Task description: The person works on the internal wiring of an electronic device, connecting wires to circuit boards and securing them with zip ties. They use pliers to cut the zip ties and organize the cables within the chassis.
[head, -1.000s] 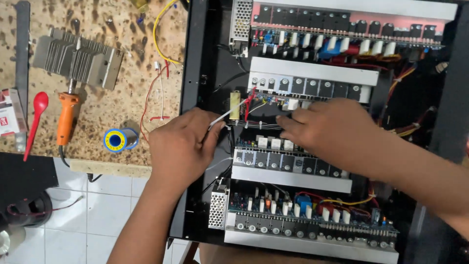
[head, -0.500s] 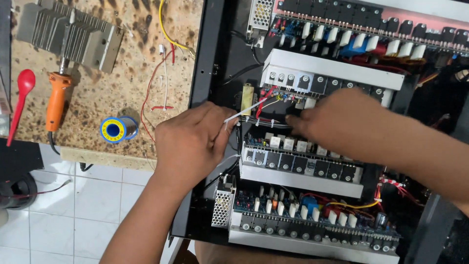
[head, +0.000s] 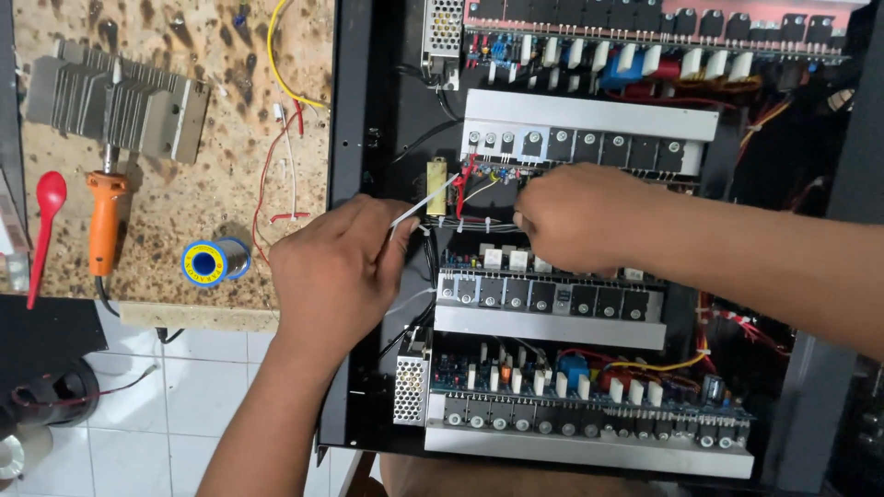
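An open black amplifier chassis [head: 354,138] holds several circuit boards with silver heatsink bars [head: 589,115]. My left hand [head: 336,271] rests at the chassis's left side and pinches a white cable tie [head: 425,198] that slants up to the right. My right hand [head: 575,216] reaches in from the right, fingers closed over a bundle of thin wires [head: 470,223] between the upper and middle boards. What its fingertips grip is hidden. A small yellow transformer [head: 436,175] stands just above the tie.
On the speckled worktop [head: 184,55] to the left lie a finned aluminium heatsink [head: 115,106], an orange-handled soldering iron [head: 103,225], a red spoon-like tool [head: 46,221], a blue solder spool [head: 207,262] and loose red, white and yellow wires. White floor tiles [head: 184,405] show below.
The view has shifted so the chassis sits lower and more to the right. Both hands stay at the wire bundle; the left hand's tie still points up-right.
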